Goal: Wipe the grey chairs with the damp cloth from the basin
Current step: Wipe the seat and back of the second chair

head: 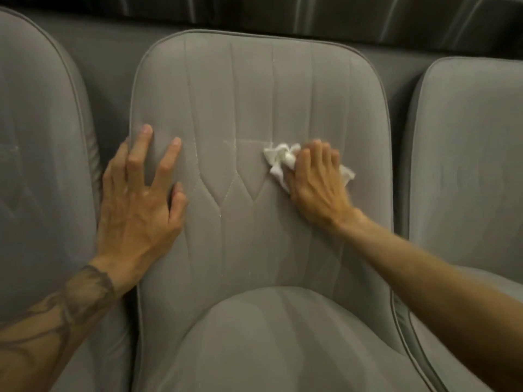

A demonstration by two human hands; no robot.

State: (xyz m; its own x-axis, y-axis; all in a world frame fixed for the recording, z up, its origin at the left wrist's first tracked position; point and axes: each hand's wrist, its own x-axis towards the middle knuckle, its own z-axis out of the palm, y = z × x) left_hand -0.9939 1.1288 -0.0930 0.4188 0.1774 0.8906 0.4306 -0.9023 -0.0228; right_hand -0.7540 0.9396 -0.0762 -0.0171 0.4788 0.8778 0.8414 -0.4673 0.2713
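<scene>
Your right hand presses the bunched cloth on the middle chair backrest; left hand braces flat, fingers spread. Neighbouring chairs look unwiped.

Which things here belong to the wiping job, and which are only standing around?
Job: white cloth, gripped by the right hand; middle chair, left hand resting on it; left chair; right chair.
Not part: dark striped backdrop behind.
</scene>
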